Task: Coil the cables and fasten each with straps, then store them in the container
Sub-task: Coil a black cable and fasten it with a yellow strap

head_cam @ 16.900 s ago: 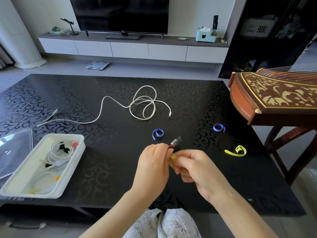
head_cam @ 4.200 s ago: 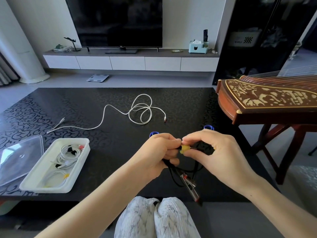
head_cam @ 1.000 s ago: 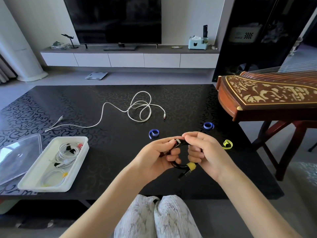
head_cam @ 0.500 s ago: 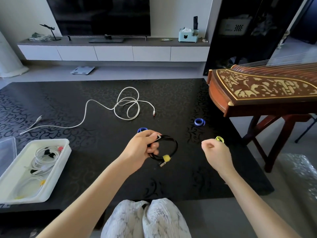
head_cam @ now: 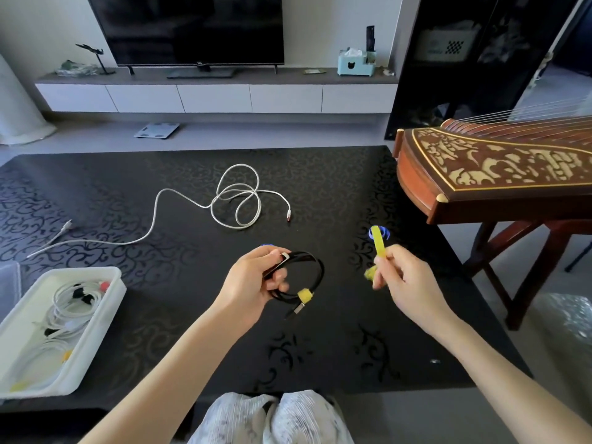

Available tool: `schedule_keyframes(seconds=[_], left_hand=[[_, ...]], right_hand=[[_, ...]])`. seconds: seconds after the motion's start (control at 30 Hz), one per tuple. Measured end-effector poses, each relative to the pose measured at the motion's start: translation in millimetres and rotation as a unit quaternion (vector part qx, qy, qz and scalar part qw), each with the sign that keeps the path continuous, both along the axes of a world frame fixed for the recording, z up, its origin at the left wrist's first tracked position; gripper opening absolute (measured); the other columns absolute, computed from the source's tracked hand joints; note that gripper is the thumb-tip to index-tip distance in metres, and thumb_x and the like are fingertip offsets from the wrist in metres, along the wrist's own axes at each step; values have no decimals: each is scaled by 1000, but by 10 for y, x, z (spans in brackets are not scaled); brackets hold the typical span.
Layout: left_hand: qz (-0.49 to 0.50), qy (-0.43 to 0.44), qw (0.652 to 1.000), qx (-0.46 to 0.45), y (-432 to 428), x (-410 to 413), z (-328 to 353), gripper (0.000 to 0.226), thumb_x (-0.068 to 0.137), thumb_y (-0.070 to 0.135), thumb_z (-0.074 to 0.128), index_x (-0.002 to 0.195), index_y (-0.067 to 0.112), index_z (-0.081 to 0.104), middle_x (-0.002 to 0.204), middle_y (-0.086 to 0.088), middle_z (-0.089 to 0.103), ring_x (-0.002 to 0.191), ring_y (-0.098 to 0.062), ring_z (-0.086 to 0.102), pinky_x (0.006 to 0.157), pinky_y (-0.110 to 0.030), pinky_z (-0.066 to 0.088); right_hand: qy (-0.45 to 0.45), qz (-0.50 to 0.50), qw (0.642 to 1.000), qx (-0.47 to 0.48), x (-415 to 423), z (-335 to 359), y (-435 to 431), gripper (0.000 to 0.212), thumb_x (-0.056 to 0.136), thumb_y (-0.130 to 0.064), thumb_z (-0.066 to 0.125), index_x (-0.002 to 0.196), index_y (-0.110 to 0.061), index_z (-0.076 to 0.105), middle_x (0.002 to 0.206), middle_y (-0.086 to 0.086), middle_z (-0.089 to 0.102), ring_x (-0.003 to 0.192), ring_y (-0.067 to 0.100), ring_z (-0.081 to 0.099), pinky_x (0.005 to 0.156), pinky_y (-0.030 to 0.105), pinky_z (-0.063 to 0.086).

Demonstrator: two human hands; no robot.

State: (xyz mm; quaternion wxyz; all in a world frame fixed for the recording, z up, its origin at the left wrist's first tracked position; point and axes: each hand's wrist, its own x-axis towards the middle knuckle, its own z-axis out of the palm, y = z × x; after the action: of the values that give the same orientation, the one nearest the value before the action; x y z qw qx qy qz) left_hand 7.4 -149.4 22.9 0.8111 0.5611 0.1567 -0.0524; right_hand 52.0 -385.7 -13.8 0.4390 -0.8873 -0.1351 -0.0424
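My left hand [head_cam: 253, 282] grips a coiled black cable [head_cam: 312, 275] above the table's near middle; one yellow strap [head_cam: 305, 295] is wrapped around the coil's lower side. My right hand [head_cam: 405, 277] pinches a second yellow strap [head_cam: 379, 246], lifted off the table to the right of the coil. A loose white cable [head_cam: 235, 200] lies uncoiled farther back. The white container [head_cam: 99, 318] at the near left holds several coiled white cables with straps.
A blue strap [head_cam: 386, 232] lies behind the yellow one, and another blue strap [head_cam: 267, 245] peeks out behind my left hand. A wooden zither [head_cam: 496, 174] on a stand overhangs the table's right edge. A clear lid [head_cam: 9, 280] lies left of the container.
My hands have separated: the left keeps the strapped black coil, and the right has picked up the yellow strap from the table at the right and lifted it.
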Motion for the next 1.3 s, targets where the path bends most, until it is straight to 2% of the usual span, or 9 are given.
schedule_keyframes(seconds=[0.07, 0.2, 0.37, 0.47, 0.6, 0.77, 0.87, 1.13, 1.3], left_hand=[[4, -6, 1000, 17, 5, -16, 17, 22, 98, 8, 40, 91, 1, 60, 52, -1, 41, 44, -10, 27, 52, -23, 38], [1, -29, 998, 53, -87, -75, 78, 23, 98, 6, 40, 86, 2, 60, 53, -1, 39, 45, -10, 27, 53, -23, 32], [-2, -56, 991, 121, -229, -163, 162, 20, 90, 2, 44, 82, 1, 62, 54, -2, 44, 49, -11, 39, 52, -22, 35], [29, -56, 992, 113, -306, -219, 209, 17, 86, 1, 45, 82, 1, 62, 54, -1, 47, 48, -10, 41, 52, -24, 35], [63, -23, 996, 65, -304, -236, 250, 10, 89, 4, 48, 97, 6, 53, 55, 1, 49, 49, -12, 44, 56, -29, 38], [18, 3, 1000, 15, -262, -270, 280, 38, 94, 9, 44, 129, -5, 40, 54, -4, 47, 48, -14, 44, 54, -26, 42], [-35, 18, 999, 33, -265, -299, 348, 20, 96, 12, 36, 86, 3, 51, 52, -5, 43, 48, -16, 40, 59, -27, 39], [27, 36, 996, 83, -387, -346, 381, 37, 101, 22, 32, 69, 9, 44, 41, 3, 39, 39, -13, 30, 48, -26, 31], [42, 13, 991, 126, -418, -356, 380, 18, 93, 8, 36, 76, 9, 42, 46, 4, 37, 41, -12, 30, 40, -23, 28]], right_hand=[[-46, 64, 996, 37, -286, 284, 213, 18, 94, -18, 55, 79, -13, 62, 52, -3, 53, 47, 5, 47, 49, 21, 39], [-255, 96, 941, -201, -536, 387, 498, 17, 74, -23, 66, 58, -18, 62, 40, -6, 46, 35, 14, 42, 34, 24, 31], [-347, 33, 882, -317, -465, 363, 855, 39, 36, -7, 81, 43, -16, 44, 31, -3, 39, 25, 18, 39, 44, 18, 10], [-414, -23, 876, -245, -429, 302, 949, 30, 60, -12, 70, 44, -15, 45, 33, -5, 39, 28, 16, 39, 45, 21, 19], [-485, -78, 857, -152, -442, 248, 970, 59, 100, -29, 33, 43, -15, 42, 35, -4, 33, 32, 15, 31, 46, 25, 17], [-479, -81, 850, -204, -453, 237, 951, 41, 61, -12, 78, 45, -16, 40, 38, -4, 29, 36, 15, 24, 48, 26, 15], [-489, -81, 842, -214, -459, 246, 928, 38, 57, -10, 80, 46, -15, 43, 38, -4, 29, 37, 14, 24, 48, 26, 16], [-529, -86, 812, -232, -523, 235, 913, 40, 77, -16, 67, 45, -15, 44, 38, -3, 31, 40, 14, 20, 54, 25, 13], [-498, -79, 826, -252, -556, 286, 955, 42, 56, -11, 80, 43, -16, 41, 36, -4, 34, 36, 15, 27, 53, 25, 15]])
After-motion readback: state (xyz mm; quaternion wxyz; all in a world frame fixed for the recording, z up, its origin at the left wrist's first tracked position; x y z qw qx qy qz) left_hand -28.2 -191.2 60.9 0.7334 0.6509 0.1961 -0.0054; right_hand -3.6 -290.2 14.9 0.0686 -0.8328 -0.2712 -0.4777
